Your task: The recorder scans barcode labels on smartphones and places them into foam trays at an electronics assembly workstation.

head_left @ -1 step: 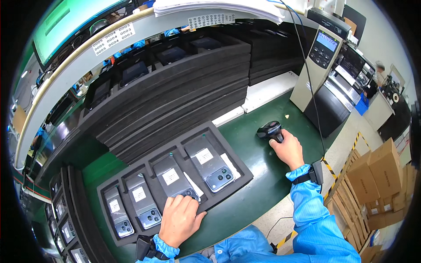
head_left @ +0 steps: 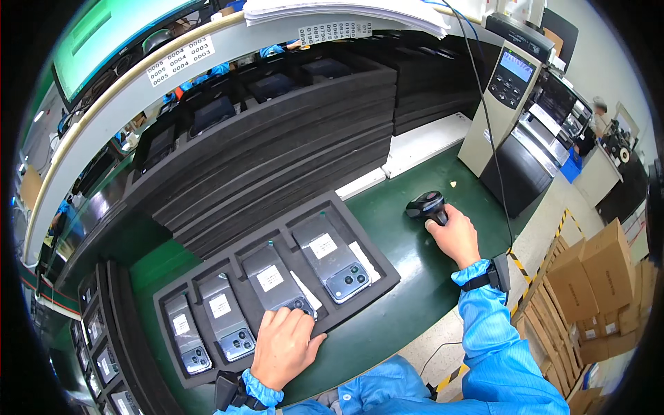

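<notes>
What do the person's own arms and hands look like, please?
The left hand and right hand wear no gloves. Bright blue, wrinkled sleeves reach the wrists, where each arm wears a black strap with a dark, boxy device.

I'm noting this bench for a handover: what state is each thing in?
Tray: flat, all four compartments filled
Its phones: back up, labelled
Scanner: held
Right hand: closed around scanner
Left hand: over third phone from left, fingers bent
Monitor: on, green
Printer: display lit
Trays behind: stacked
Papers: stacked
Cartons: stacked
</notes>
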